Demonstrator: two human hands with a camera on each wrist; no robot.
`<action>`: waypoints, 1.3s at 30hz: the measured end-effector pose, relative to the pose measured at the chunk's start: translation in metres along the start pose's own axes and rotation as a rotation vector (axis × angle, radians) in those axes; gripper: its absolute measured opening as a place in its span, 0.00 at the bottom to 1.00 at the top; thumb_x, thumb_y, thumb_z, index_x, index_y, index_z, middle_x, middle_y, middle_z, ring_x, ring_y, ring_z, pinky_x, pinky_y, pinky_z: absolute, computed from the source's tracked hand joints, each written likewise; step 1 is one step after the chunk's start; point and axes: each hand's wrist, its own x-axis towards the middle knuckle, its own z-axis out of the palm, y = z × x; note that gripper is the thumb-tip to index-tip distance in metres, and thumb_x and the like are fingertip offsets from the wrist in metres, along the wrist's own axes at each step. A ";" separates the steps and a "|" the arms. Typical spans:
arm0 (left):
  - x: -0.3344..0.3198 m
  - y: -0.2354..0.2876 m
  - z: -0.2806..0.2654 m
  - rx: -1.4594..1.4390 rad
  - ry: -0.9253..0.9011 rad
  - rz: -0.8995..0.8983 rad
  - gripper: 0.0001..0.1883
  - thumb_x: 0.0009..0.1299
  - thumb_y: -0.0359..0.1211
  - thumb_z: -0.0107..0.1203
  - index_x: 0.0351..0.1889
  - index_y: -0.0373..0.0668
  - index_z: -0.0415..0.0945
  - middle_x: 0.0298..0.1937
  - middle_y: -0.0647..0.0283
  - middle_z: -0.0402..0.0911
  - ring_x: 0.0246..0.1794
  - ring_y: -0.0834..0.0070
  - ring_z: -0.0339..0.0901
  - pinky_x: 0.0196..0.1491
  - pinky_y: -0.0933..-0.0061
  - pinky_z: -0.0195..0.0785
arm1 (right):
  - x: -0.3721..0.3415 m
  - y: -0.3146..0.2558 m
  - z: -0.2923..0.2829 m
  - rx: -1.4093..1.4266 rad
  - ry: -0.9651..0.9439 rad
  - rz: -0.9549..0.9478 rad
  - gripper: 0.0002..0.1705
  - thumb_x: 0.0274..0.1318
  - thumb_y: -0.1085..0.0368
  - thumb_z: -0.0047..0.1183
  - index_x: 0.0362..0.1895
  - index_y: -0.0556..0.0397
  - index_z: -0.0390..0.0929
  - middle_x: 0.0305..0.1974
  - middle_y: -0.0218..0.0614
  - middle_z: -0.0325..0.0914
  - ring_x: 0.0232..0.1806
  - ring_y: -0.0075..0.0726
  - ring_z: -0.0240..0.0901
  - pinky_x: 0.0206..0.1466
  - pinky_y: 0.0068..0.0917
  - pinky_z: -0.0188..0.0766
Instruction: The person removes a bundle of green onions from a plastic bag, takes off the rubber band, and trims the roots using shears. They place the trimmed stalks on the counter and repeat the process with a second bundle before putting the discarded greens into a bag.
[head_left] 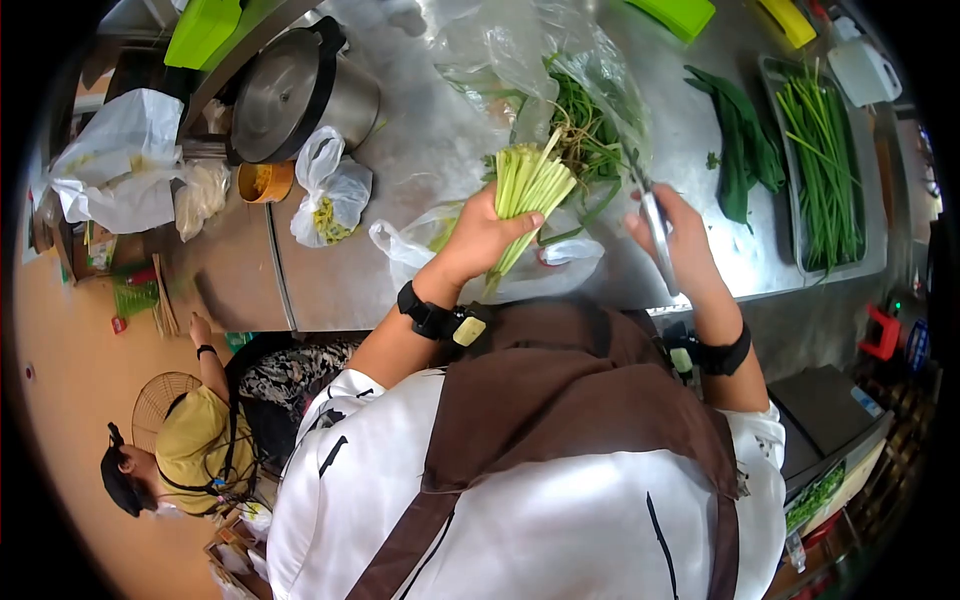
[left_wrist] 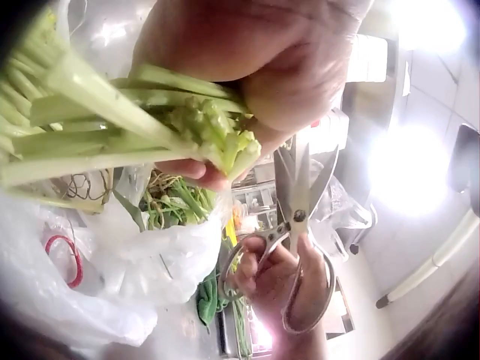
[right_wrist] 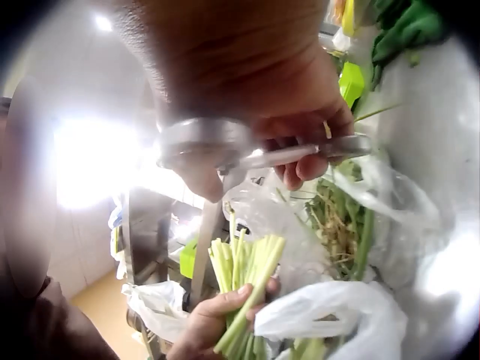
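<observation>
My left hand (head_left: 485, 235) grips a bunch of pale green celery stalks (head_left: 530, 180), trimmed ends pointing away from me. In my right hand (head_left: 688, 240) are metal scissors (head_left: 656, 225), raised to the right of the bunch. From the left wrist view, the scissors (left_wrist: 300, 215) have their blades spread apart, with fingers and thumb through the handle loops. Beyond the celery lie leafy greens with stringy roots (head_left: 580, 125), partly inside a clear plastic bag (head_left: 490, 45). A white plastic bag (head_left: 400, 250) lies beneath my left hand.
To the right are dark green leaves (head_left: 735, 140) and a metal tray (head_left: 875, 245) of long green stalks. A large lidded pot (head_left: 350, 95), an orange container (head_left: 265, 182) and a tied bag (head_left: 345, 190) stand left. Another person (head_left: 205, 440) is at lower left.
</observation>
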 end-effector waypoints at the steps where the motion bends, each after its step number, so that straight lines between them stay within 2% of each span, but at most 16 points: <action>1: 0.000 0.001 0.001 0.002 0.001 -0.001 0.14 0.65 0.25 0.55 0.48 0.36 0.69 0.39 0.66 0.76 0.34 0.82 0.73 0.38 0.78 0.68 | -0.005 0.005 0.000 -0.066 -0.028 0.022 0.30 0.45 0.45 0.61 0.39 0.60 0.73 0.23 0.38 0.69 0.26 0.32 0.66 0.31 0.30 0.65; 5: 0.005 -0.003 0.005 0.104 0.062 0.017 0.14 0.64 0.24 0.55 0.49 0.35 0.70 0.40 0.66 0.76 0.34 0.82 0.73 0.38 0.77 0.69 | -0.012 0.003 0.003 -0.197 -0.111 0.029 0.30 0.44 0.43 0.61 0.33 0.59 0.73 0.23 0.41 0.70 0.26 0.43 0.70 0.29 0.35 0.65; 8: 0.006 -0.003 0.012 0.221 0.099 0.093 0.15 0.64 0.24 0.55 0.49 0.35 0.70 0.41 0.66 0.77 0.35 0.82 0.73 0.38 0.77 0.69 | -0.005 -0.008 0.003 -0.259 -0.154 0.051 0.29 0.44 0.42 0.61 0.27 0.59 0.73 0.19 0.41 0.70 0.22 0.44 0.69 0.27 0.34 0.64; 12: 0.006 -0.008 0.009 0.246 0.139 0.186 0.16 0.64 0.25 0.56 0.50 0.35 0.70 0.42 0.65 0.77 0.36 0.82 0.73 0.38 0.75 0.69 | -0.002 -0.004 0.005 -0.265 -0.138 0.071 0.28 0.46 0.44 0.62 0.21 0.59 0.73 0.14 0.38 0.66 0.18 0.39 0.67 0.25 0.34 0.63; 13: 0.004 -0.005 0.007 0.248 0.140 0.184 0.16 0.64 0.25 0.56 0.50 0.35 0.70 0.42 0.65 0.77 0.36 0.82 0.73 0.38 0.75 0.69 | -0.003 -0.003 0.004 -0.137 -0.155 0.148 0.28 0.46 0.45 0.62 0.19 0.59 0.72 0.13 0.36 0.65 0.17 0.34 0.66 0.24 0.33 0.63; 15: -0.002 0.005 0.002 0.087 0.066 -0.018 0.16 0.62 0.25 0.57 0.47 0.34 0.71 0.40 0.62 0.78 0.36 0.79 0.74 0.39 0.75 0.69 | -0.004 -0.001 0.003 -0.008 -0.172 0.223 0.28 0.47 0.46 0.62 0.17 0.59 0.71 0.12 0.34 0.65 0.16 0.30 0.65 0.23 0.32 0.62; 16: -0.003 0.008 -0.001 0.088 0.069 -0.017 0.16 0.62 0.25 0.57 0.47 0.34 0.71 0.40 0.62 0.78 0.36 0.79 0.74 0.39 0.75 0.69 | -0.004 0.000 0.002 0.078 -0.157 0.289 0.27 0.47 0.46 0.63 0.18 0.58 0.71 0.12 0.31 0.64 0.16 0.26 0.63 0.21 0.29 0.61; 18: -0.007 0.012 -0.005 -0.286 -0.021 -0.037 0.15 0.62 0.26 0.56 0.47 0.34 0.72 0.39 0.61 0.79 0.33 0.78 0.74 0.37 0.74 0.69 | -0.005 0.002 0.000 0.248 -0.134 0.419 0.25 0.48 0.47 0.63 0.20 0.55 0.72 0.13 0.25 0.64 0.15 0.19 0.60 0.17 0.21 0.59; 22: -0.015 0.017 -0.011 -0.570 -0.059 -0.029 0.15 0.63 0.27 0.55 0.48 0.34 0.72 0.36 0.61 0.77 0.31 0.74 0.72 0.35 0.74 0.68 | -0.007 0.004 0.000 0.250 -0.098 0.394 0.24 0.49 0.48 0.62 0.22 0.55 0.71 0.12 0.25 0.63 0.13 0.18 0.59 0.15 0.19 0.58; 24: -0.021 0.018 -0.011 -0.630 0.028 0.013 0.15 0.63 0.28 0.55 0.47 0.34 0.72 0.35 0.61 0.75 0.31 0.73 0.72 0.35 0.74 0.68 | -0.011 0.009 0.001 0.202 -0.148 0.369 0.23 0.50 0.49 0.61 0.22 0.56 0.72 0.13 0.26 0.65 0.13 0.18 0.61 0.16 0.19 0.59; 27: -0.037 0.015 -0.030 -0.753 -0.032 -0.034 0.20 0.64 0.29 0.53 0.54 0.35 0.67 0.42 0.62 0.73 0.33 0.75 0.69 0.37 0.73 0.66 | -0.013 0.020 0.006 0.097 -0.173 0.231 0.19 0.52 0.53 0.60 0.25 0.57 0.74 0.13 0.26 0.66 0.13 0.19 0.62 0.16 0.20 0.59; 32: -0.081 0.004 -0.059 -0.822 0.215 0.150 0.18 0.64 0.27 0.54 0.52 0.34 0.67 0.41 0.60 0.76 0.34 0.75 0.72 0.37 0.73 0.70 | -0.014 0.033 0.008 0.162 -0.205 0.243 0.15 0.53 0.57 0.58 0.30 0.58 0.75 0.14 0.27 0.68 0.13 0.19 0.63 0.16 0.18 0.59; 34: -0.105 -0.004 -0.081 -0.701 0.416 0.205 0.18 0.64 0.27 0.54 0.52 0.34 0.67 0.43 0.59 0.76 0.34 0.74 0.73 0.37 0.73 0.71 | -0.013 0.038 0.010 0.159 -0.180 0.238 0.15 0.54 0.57 0.57 0.33 0.58 0.75 0.14 0.27 0.67 0.12 0.20 0.62 0.15 0.17 0.58; 36: -0.131 -0.008 -0.108 -0.697 0.468 0.269 0.18 0.63 0.25 0.53 0.51 0.33 0.68 0.43 0.58 0.77 0.33 0.74 0.75 0.37 0.73 0.73 | -0.012 0.033 0.010 0.187 -0.120 0.180 0.14 0.54 0.58 0.57 0.32 0.58 0.74 0.13 0.26 0.65 0.11 0.20 0.61 0.14 0.17 0.57; 38: -0.154 -0.029 -0.149 -0.397 0.866 0.140 0.14 0.61 0.25 0.55 0.46 0.34 0.72 0.36 0.61 0.78 0.30 0.74 0.76 0.34 0.73 0.72 | -0.010 0.018 0.015 0.232 -0.026 0.194 0.16 0.53 0.57 0.56 0.30 0.59 0.74 0.12 0.26 0.63 0.11 0.20 0.58 0.13 0.18 0.53; 39: -0.163 -0.047 -0.173 -0.312 0.975 0.121 0.14 0.60 0.25 0.55 0.45 0.34 0.73 0.35 0.61 0.78 0.29 0.74 0.77 0.34 0.73 0.72 | -0.010 0.015 0.016 0.239 0.016 0.154 0.18 0.54 0.55 0.55 0.30 0.59 0.74 0.12 0.27 0.63 0.11 0.20 0.58 0.14 0.18 0.52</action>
